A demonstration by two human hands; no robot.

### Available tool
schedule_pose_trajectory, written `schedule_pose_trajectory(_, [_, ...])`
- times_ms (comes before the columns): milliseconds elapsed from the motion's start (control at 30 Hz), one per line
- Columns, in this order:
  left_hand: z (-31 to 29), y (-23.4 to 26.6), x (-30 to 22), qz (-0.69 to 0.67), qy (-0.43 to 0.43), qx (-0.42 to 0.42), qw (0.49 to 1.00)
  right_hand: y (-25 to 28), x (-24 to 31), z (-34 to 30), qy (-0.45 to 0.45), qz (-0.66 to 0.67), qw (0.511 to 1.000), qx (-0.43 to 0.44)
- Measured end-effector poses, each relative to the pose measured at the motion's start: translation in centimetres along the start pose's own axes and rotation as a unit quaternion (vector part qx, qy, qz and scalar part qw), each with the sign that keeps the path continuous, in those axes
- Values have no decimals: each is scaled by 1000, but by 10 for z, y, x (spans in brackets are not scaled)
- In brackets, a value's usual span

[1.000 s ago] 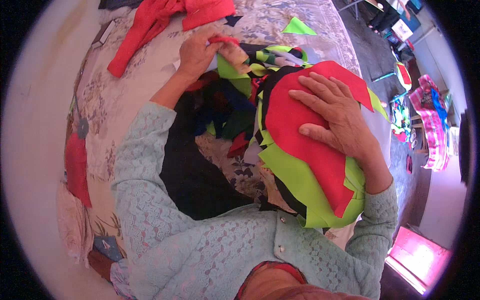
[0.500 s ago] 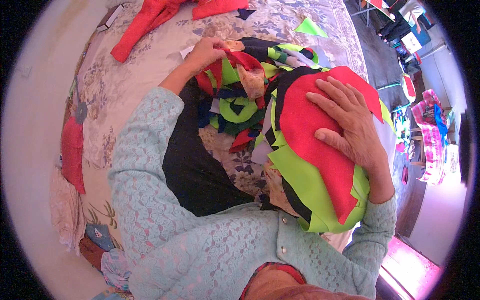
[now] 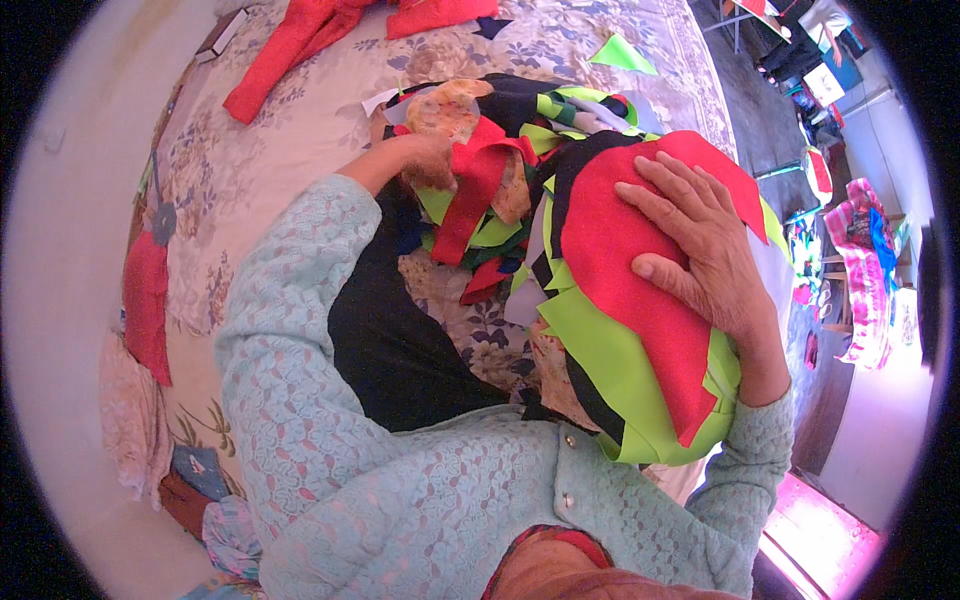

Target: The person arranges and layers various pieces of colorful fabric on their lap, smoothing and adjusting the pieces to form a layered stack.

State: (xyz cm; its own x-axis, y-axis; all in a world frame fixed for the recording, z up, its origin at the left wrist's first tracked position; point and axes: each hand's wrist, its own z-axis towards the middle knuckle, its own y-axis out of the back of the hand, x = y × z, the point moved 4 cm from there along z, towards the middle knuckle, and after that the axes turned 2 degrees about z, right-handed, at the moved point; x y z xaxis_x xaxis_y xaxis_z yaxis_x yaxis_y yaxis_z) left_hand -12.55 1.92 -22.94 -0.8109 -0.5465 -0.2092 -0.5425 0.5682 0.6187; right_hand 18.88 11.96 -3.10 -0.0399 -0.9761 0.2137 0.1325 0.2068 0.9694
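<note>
My right hand (image 3: 695, 240) lies flat with spread fingers on a large red fabric piece (image 3: 610, 235), on top of a bulging stack of cut cloth with lime-green fabric (image 3: 620, 370) beneath. My left hand (image 3: 428, 160) is in the heap of small scraps, its fingers curled down at the edge of a fabric scrap and partly hidden. Beside those fingers a red strip (image 3: 475, 175) hangs over green and dark bits. A peach patterned scrap (image 3: 445, 107) lies just beyond the hand. Black fabric (image 3: 385, 330) stretches from the heap toward my body.
Everything lies on a bed with a floral sheet (image 3: 270, 160). Red garments (image 3: 310, 50) are at the far side, and a lime-green triangle (image 3: 622, 54) lies at the far right. Red cloth (image 3: 146, 300) hangs at the left edge. A person (image 3: 825, 25) is in the background at right.
My left hand has moved down and slightly right within the heap. The red strip now hangs lower, and the peach scrap shows more fully. My right hand stays in place.
</note>
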Motion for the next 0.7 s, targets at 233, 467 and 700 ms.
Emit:
schedule_pose_trajectory(233, [-12, 34, 10, -17, 10, -396, 918, 0, -1, 0, 4, -3, 1000, 5])
schedule_pose_trajectory(467, [8, 50, -2, 113, 6, -360, 926, 2, -2, -5, -11, -8, 1000, -1])
schedule_pose_trajectory(700, [68, 11, 18, 248, -184, -531, 789, -2, -5, -3, 20, 10, 1000, -20])
